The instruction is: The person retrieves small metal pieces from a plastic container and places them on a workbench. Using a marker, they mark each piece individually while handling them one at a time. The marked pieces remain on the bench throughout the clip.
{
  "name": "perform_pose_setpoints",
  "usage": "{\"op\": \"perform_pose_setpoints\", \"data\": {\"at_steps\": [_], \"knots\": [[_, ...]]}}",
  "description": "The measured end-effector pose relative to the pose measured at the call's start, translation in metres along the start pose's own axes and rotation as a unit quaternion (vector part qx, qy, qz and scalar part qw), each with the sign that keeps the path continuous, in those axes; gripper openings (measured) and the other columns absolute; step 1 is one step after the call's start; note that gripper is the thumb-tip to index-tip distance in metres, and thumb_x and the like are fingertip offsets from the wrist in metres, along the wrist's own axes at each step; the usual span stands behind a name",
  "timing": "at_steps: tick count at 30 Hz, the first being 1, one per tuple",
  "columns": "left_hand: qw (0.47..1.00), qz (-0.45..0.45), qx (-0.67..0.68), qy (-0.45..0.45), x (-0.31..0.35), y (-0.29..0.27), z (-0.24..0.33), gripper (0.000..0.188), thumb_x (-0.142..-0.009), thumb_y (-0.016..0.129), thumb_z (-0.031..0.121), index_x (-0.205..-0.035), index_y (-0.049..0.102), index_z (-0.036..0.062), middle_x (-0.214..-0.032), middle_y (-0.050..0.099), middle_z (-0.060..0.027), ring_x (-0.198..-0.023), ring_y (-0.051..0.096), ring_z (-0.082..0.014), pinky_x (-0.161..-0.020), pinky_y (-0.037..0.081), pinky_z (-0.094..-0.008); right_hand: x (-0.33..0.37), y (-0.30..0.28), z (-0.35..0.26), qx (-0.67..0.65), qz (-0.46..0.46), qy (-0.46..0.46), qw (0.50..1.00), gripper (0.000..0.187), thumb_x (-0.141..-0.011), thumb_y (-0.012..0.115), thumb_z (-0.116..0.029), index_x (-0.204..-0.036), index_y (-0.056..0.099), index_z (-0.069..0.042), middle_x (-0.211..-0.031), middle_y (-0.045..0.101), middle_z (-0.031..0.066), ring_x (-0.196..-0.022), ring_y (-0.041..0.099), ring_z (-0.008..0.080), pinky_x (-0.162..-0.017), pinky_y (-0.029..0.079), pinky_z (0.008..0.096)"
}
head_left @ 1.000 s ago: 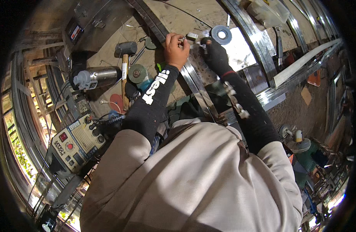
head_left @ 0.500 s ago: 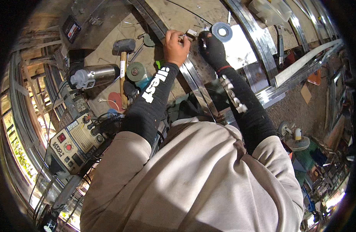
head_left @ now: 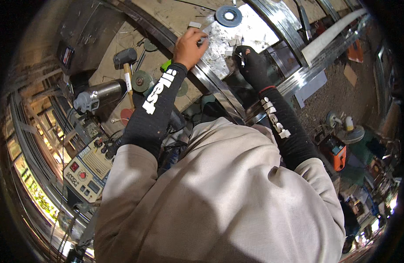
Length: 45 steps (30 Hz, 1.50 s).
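Left hand (head_left: 191, 48) is sitting half-curled over metal rail (head_left: 219, 90), contents unclear; gloved right hand (head_left: 253, 68) is pinching slim pen-like tool (head_left: 242, 60) near small grey pieces (head_left: 234, 42).

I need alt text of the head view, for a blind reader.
A black-gloved right hand seems to hold a slim pen-like object beside small grey pieces; the bare left hand is near long shiny metal bars. A wooden-handled hammer lies left.

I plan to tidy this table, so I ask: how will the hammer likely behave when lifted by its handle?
The hammer would probably feel head-heavy, since its thick dark head sits at one end of a slim handle. The straight, wooden-looking handle should stay stiff.
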<state>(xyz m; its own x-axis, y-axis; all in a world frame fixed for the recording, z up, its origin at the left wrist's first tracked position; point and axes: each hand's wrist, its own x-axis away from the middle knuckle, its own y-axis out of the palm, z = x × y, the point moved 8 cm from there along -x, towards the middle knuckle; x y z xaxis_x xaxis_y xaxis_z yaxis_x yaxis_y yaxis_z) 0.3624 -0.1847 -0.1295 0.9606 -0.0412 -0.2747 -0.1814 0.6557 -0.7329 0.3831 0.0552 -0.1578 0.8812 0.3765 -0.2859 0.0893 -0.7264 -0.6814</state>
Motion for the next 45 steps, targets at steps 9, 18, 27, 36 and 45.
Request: {"op": "perform_pose_setpoints", "data": {"at_steps": [9, 18, 27, 36, 45], "knots": [[0.981, -0.170, -0.040, 0.088, 0.006, 0.061, 0.033, 0.020, -0.092, 0.078, 0.026, -0.106, 0.082, 0.0127, -0.111, 0.072, -0.0059, -0.113, 0.066, -0.0305, -0.099, 0.050, -0.0459, 0.015, 0.008, -0.001, -0.003, 0.007, 0.050, 0.999, 0.026, -0.102, 0.062, -0.006, -0.126, 0.071, -0.009, -0.115, 0.075, 0.0172, -0.105, 0.073, 0.0397, -0.091, 0.058, 0.0456], [0.975, -0.204, -0.066, 0.057, 0.006, 0.065, 0.025, 0.020, -0.092, 0.079, 0.028, -0.107, 0.084, 0.0155, -0.111, 0.073, -0.0033, -0.116, 0.064, -0.0292, -0.103, 0.046, -0.0465, 0.037, 0.003, 0.018, -0.121, 0.000, 0.096, 0.988, 0.039, -0.091, 0.069, 0.002, -0.129, 0.070, -0.008, -0.124, 0.073, 0.0170, -0.112, 0.072, 0.0365, -0.096, 0.057, 0.0435], [0.973, -0.208, -0.068, 0.068, 0.006, 0.067, 0.028, 0.017, -0.093, 0.078, 0.027, -0.106, 0.084, 0.0183, -0.114, 0.073, -0.0025, -0.119, 0.064, -0.0279, -0.105, 0.044, -0.0459, 0.044, -0.006, 0.003, -0.045, -0.032, 0.042, 0.998, 0.045, -0.086, 0.073, 0.003, -0.128, 0.067, -0.010, -0.121, 0.073, 0.0167, -0.112, 0.072, 0.0379, -0.095, 0.057, 0.0439], [0.972, -0.215, -0.070, 0.063, 0.005, 0.068, 0.028, 0.017, -0.093, 0.079, 0.027, -0.106, 0.084, 0.0166, -0.112, 0.072, -0.0023, -0.119, 0.064, -0.0265, -0.106, 0.043, -0.0452, 0.047, -0.011, 0.004, -0.032, -0.023, 0.075, 0.996, 0.033, -0.093, 0.073, -0.009, -0.126, 0.067, -0.010, -0.113, 0.074, 0.0171, -0.102, 0.074, 0.0395, -0.086, 0.059, 0.0456], [0.972, -0.216, -0.067, 0.060, 0.007, 0.068, 0.027, 0.022, -0.090, 0.082, 0.029, -0.109, 0.083, 0.0168, -0.110, 0.071, -0.0036, -0.117, 0.064, -0.0271, -0.104, 0.043, -0.0449, 0.049, -0.022, 0.006, -0.056, 0.049, 0.116, 0.990, 0.030, -0.095, 0.072, -0.011, -0.124, 0.067, -0.009, -0.115, 0.072, 0.0198, -0.106, 0.072, 0.0427, -0.089, 0.058, 0.0465]]}}
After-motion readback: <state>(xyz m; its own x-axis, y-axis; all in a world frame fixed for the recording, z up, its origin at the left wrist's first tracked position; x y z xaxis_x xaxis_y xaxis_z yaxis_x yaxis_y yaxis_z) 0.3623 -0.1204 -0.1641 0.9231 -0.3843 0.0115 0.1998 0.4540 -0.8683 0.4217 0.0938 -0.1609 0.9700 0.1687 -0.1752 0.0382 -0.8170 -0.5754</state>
